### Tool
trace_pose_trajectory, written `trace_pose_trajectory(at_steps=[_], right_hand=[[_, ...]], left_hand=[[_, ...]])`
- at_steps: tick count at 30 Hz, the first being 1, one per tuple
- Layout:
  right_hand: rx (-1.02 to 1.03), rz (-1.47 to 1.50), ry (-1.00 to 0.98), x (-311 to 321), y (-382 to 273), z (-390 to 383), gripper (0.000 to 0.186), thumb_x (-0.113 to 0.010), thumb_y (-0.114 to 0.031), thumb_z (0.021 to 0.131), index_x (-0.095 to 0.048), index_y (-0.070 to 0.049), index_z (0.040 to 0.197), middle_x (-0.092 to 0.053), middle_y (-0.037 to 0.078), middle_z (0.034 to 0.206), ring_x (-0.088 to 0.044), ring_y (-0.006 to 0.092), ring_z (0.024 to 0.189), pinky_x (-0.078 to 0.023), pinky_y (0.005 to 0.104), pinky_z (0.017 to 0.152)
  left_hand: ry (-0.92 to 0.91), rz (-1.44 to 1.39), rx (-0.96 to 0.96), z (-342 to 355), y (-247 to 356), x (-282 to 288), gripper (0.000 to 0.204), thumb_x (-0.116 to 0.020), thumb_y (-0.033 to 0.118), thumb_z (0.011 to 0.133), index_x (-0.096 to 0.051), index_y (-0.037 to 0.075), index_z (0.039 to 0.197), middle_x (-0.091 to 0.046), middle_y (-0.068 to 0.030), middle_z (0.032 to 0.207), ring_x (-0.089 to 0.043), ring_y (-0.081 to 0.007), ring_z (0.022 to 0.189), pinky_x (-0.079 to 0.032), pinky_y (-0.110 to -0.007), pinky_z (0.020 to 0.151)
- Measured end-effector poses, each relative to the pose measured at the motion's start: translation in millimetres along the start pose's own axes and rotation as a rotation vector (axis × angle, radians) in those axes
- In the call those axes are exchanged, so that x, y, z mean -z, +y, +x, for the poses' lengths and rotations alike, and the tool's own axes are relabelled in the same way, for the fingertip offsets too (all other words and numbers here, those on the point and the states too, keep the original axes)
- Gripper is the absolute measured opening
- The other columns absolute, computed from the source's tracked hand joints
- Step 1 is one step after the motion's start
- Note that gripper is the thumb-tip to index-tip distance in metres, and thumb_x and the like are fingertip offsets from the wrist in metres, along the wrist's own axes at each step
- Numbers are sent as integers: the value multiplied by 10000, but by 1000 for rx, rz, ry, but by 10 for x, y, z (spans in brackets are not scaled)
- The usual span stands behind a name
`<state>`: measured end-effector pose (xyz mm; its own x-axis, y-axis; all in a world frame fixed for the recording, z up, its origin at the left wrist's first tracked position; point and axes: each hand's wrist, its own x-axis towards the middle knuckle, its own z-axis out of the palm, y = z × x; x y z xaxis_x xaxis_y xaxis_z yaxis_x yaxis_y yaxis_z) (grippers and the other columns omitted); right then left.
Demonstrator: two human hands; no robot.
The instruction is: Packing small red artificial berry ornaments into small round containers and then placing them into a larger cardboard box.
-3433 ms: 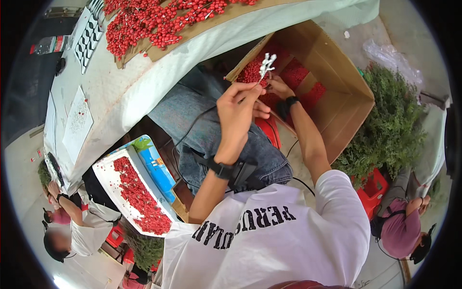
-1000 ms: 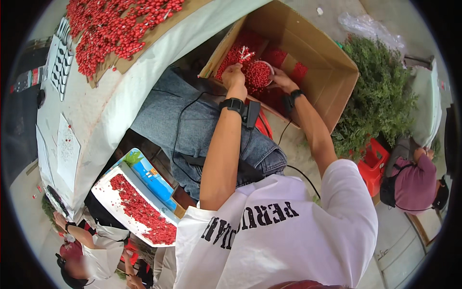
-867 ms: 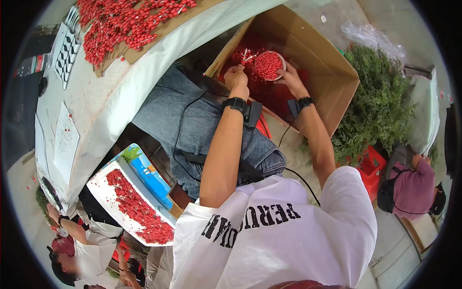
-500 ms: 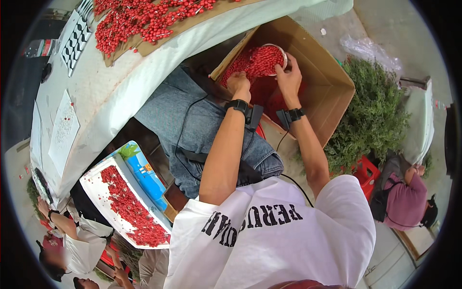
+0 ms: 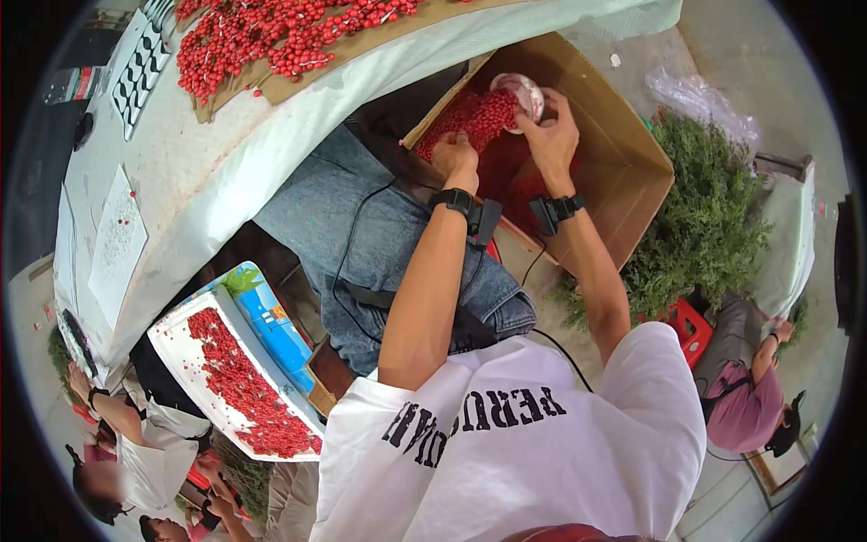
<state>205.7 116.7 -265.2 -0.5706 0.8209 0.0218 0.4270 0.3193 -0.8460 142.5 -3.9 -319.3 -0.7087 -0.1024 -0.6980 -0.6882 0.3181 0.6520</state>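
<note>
The step in hand looks like emptying the white round plastic-looking tub [image 5: 518,96] of its small round red berries [image 5: 483,114] inside the deep brown cardboard box [image 5: 623,194]. To do it well, I would keep the tub's mouth low and well inside the box's upper edge on the bench side, turned toward the box's left corner, so the berries land on the heap rather than over the cardboard. A slow, even tilt should scatter fewer, and a light tap would probably free any that cling to the wall. The hand beside the heap is best kept just clear of the mouth.

The right hand [image 5: 553,140] has a firm-looking grip on the tub: thumb near the rim, fingers bent around the far side, spread only as wide as the tub needs. The tub is tilted, its pale inside mostly bare. The left hand [image 5: 454,159] is by the berries near the box's left corner, fingers curled in; whether its grip holds anything, I cannot tell.
</note>
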Motion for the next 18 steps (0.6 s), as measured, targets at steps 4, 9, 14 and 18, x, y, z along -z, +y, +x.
trace_pose_trajectory(at_steps=[4,9,14,18], right_hand=[[-47,-44,261,-194,453,225,561,-791,-190,673,-573,-91,1180,-656,157,922,-641,325,871,-505,413,777],[-106,-261,199,-681,1384,417,615,-782,-213,686,-517,-98,1230,-626,208,1059,-631,393,920,-511,444,794],[-79,-608,-82,-1119,1637,435,640,-730,-213,740,-439,-152,1307,-504,259,1253,-607,451,969,-514,494,799],[-56,-581,-170,-1409,1565,480,641,-700,-211,769,-406,-190,1339,-459,274,1296,-599,470,975,-513,521,787]], left_hand=[[-7,-24,-6,-16,67,-14,175,-642,166,873,-690,20,957,-686,-184,977,-652,-313,910,-499,-390,808],[13,-125,-36,65,-96,-137,179,-632,170,874,-697,5,902,-696,-179,920,-661,-318,872,-498,-401,810],[47,77,-151,75,-210,-168,190,-618,163,874,-709,5,822,-700,-168,828,-670,-328,816,-497,-410,799],[115,325,-260,91,-226,-137,212,-604,157,875,-713,11,766,-694,-165,761,-673,-335,777,-500,-413,774]])
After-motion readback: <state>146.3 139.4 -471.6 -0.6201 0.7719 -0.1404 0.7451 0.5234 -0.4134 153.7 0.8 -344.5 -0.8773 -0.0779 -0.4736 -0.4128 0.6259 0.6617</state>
